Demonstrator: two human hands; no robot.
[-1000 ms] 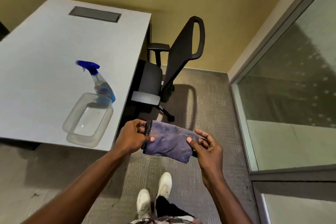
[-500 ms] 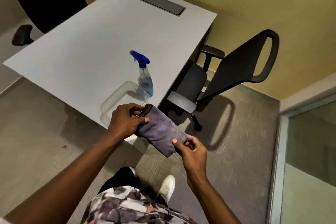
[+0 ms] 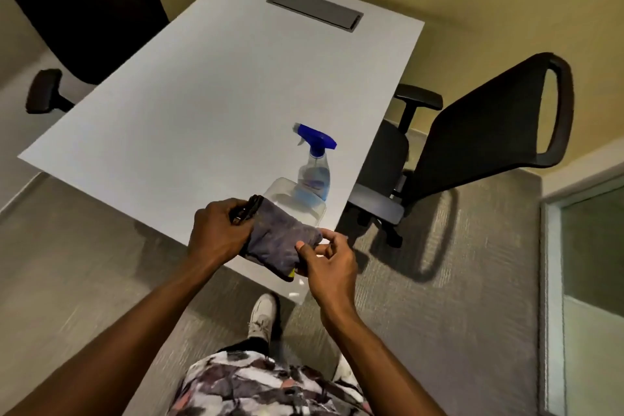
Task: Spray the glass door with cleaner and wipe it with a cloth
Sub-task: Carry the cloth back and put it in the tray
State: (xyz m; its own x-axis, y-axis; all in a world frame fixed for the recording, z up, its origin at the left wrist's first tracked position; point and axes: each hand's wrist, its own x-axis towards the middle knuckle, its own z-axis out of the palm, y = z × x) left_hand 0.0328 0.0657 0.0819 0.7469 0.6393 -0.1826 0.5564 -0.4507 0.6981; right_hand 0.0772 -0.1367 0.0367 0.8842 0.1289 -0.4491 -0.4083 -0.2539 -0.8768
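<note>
A folded purple-grey cloth point(image 3: 280, 241) is held over the near corner of the white desk point(image 3: 209, 101). My left hand point(image 3: 219, 233) grips its left end, and my right hand point(image 3: 326, 260) pinches its right end between thumb and fingers. Just beyond the cloth, a clear spray bottle with a blue trigger head point(image 3: 314, 165) stands upright on the desk, with blue liquid in its lower part. The glass door point(image 3: 591, 263) shows only as a strip at the right edge.
A clear plastic tub point(image 3: 287, 194) sits on the desk against the bottle, partly hidden by the cloth. A black office chair point(image 3: 486, 132) stands to the right of the desk, another chair point(image 3: 74, 10) at far left. Grey carpet point(image 3: 456, 297) covers the floor.
The view has swung left, away from the glass door and onto the desk. Both hands have carried the cloth over the desk corner, close to the tub and bottle.
</note>
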